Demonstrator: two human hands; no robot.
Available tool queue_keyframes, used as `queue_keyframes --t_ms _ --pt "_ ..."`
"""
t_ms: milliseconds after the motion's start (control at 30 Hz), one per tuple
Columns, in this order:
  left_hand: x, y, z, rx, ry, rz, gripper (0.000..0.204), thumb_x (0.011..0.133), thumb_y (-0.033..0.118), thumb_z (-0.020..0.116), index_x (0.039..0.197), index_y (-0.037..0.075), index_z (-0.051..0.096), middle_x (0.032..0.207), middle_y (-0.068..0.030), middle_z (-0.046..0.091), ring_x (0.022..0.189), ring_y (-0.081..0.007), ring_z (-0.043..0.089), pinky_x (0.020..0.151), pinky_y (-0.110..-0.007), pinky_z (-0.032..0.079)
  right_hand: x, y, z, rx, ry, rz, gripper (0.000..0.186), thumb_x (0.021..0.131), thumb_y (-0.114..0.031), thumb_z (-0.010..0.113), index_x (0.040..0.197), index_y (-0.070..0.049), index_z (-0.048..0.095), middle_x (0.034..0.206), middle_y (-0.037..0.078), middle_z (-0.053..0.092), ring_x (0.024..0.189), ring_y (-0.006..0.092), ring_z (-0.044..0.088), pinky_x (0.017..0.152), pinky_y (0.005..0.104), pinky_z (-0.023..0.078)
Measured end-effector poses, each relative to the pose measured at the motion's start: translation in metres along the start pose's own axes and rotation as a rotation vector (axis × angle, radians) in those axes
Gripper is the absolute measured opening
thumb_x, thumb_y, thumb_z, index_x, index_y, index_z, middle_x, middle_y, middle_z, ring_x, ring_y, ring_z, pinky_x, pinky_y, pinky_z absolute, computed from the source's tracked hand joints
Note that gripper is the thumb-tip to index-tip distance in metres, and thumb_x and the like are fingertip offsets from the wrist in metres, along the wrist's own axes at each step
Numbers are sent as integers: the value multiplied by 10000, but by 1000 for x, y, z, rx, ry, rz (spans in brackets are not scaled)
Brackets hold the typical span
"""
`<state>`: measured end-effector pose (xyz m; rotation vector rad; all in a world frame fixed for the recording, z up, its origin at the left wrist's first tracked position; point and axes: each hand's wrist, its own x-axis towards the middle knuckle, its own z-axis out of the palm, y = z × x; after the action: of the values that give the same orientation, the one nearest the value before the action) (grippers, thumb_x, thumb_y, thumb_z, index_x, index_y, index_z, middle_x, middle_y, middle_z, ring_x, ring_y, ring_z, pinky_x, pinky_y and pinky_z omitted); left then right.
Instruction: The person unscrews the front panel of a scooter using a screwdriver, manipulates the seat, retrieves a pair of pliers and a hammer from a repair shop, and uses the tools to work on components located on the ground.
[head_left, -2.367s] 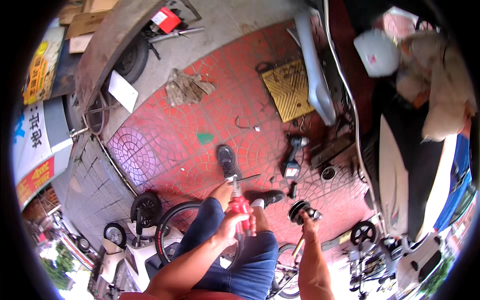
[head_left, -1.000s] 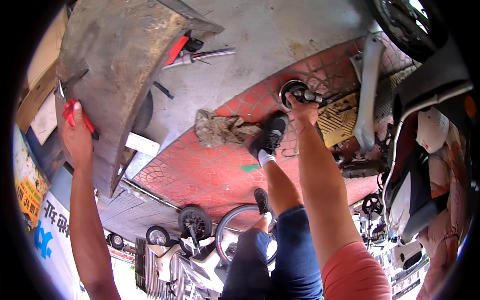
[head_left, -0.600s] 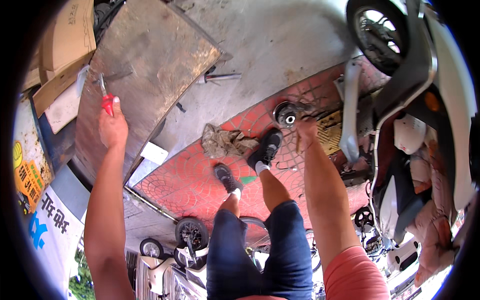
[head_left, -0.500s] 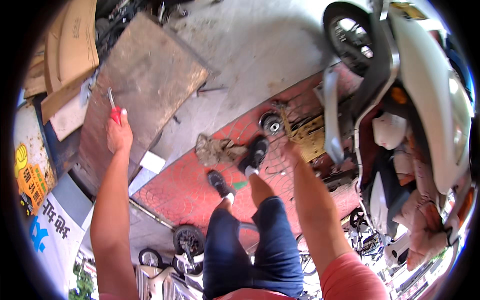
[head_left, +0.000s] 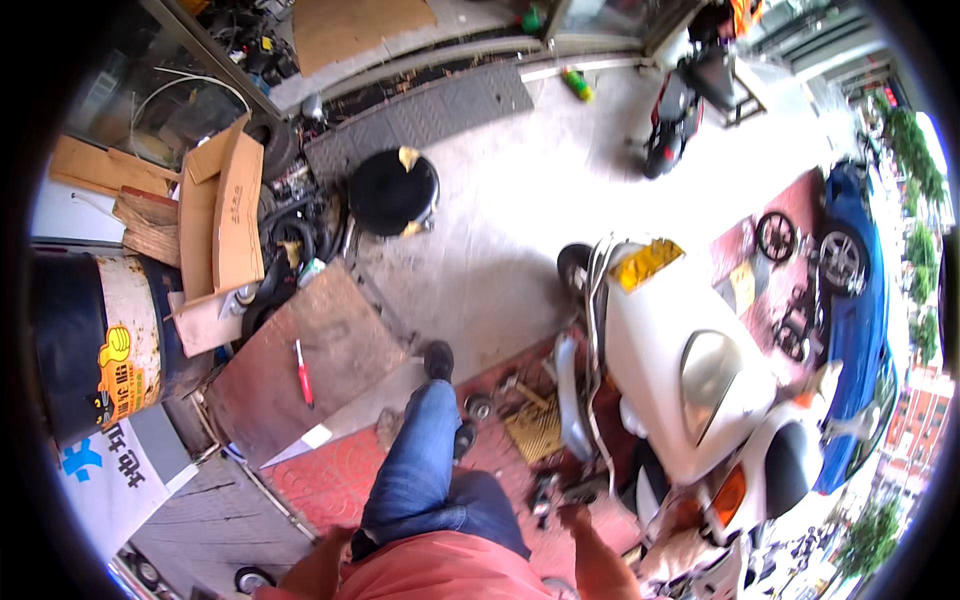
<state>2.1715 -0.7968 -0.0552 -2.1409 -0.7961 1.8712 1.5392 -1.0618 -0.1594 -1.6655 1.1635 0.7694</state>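
A red-handled screwdriver [head_left: 304,376] lies on the brown wooden board [head_left: 340,345] to my left, with no hand on it. My left hand [head_left: 337,541] hangs low beside my left thigh; its fingers are mostly hidden. On the other side, my right hand [head_left: 575,517] hangs over the red paving, nearest to the parts by the white scooter [head_left: 665,350]. Its fingers are too small and blurred to read. A round metal part [head_left: 478,406] and a yellowish perforated plate [head_left: 535,430] lie on the ground ahead of my knees.
A black round stool [head_left: 394,192] stands ahead, left of centre. Cardboard [head_left: 225,215] and a black drum [head_left: 75,330] crowd the left side. Far right is a blue car [head_left: 850,300], with a loose wheel [head_left: 776,236] nearby. A dark ramp [head_left: 430,115] runs along the doorway.
The screwdriver has left my left hand and now rests on the board. Both hands have drawn back to my sides. My view has lifted, and one leg has stepped forward.
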Motion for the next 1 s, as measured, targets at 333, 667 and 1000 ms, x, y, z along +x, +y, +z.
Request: queue_keyframes --t_ms 333,667,1000 --pt "-104 390 -61 -291 -152 523 450 973 468 614 1248 117 665 885 -149 687 711 -277 668 569 -394 541 99 -288 -449 528 446 475 522 792 -512 760 1032 -50 802 935 171 777 885 294 747 842 391 556" --pt "-559 813 -271 -412 151 1400 256 1027 321 604 1125 88 643 955 -24 699 783 -121 662 639 -301 531 303 -403 -828 784 240 181 657 904 -257 749 1430 27 476 1069 217 754 869 324 769 683 432 616" --pt "-536 861 -305 -576 -44 532 215 960 305 619 881 109 663 774 -42 656 685 -194 649 566 -373 511 514 -595 -1171 -497 188 -30 584 865 -611 685 1053 -63 755 1090 162 755 1023 318 730 861 445 576"
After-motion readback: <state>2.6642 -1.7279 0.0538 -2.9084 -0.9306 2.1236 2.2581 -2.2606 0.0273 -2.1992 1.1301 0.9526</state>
